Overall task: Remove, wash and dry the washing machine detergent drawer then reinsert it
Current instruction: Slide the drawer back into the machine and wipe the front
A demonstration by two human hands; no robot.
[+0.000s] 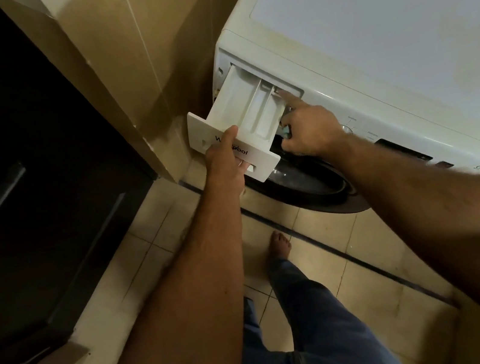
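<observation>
Drawer [247, 110] of white plastic sticks well out of its slot at the upper left corner of the washing machine [381, 31], tilted down toward the tiled floor [320, 232]. The left hand [226, 162] grips its front panel, thumb on top and fingers curled underneath. The right hand [309, 132] reaches over the drawer's right rear compartment, forefinger stretched toward the slot, other fingers curled; whether they hold anything, I cannot tell

Dim, warm yellowish light; brightest on the washing machine [379, 15] lid, near-black shadow at left, soft overall blur, wide-angle bending toward the edges.
</observation>
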